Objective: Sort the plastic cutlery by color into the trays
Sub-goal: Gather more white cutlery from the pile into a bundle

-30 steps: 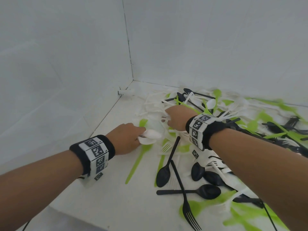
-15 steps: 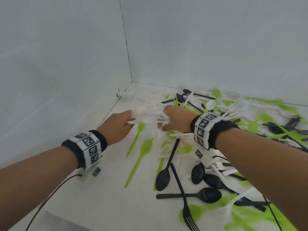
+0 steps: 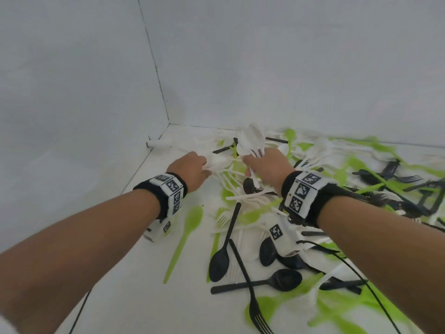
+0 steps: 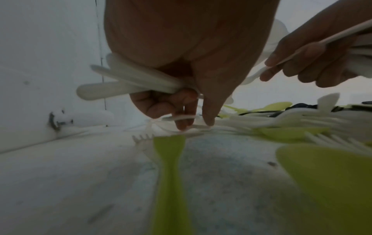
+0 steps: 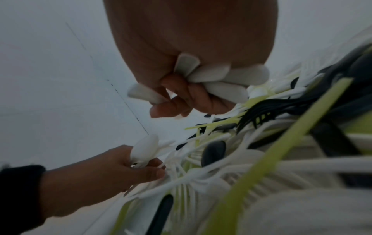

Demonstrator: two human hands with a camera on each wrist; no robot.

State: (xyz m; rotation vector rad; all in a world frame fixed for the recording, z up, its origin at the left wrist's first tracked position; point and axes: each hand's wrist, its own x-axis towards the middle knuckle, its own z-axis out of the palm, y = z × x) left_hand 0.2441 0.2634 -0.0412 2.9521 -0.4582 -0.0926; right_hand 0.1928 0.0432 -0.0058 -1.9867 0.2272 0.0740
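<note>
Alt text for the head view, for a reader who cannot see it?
Both hands gather white plastic cutlery from a mixed pile of white, green and black pieces on a white surface: the right hand holds a raised bunch of white spoons, the left hand grips more white pieces.

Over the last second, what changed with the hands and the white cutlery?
The right hand lifted its bundle of white spoons above the pile. The left hand moved farther in, gripping white handles and pinching another piece. The black spoons and green spoon nearby stayed put.
</note>
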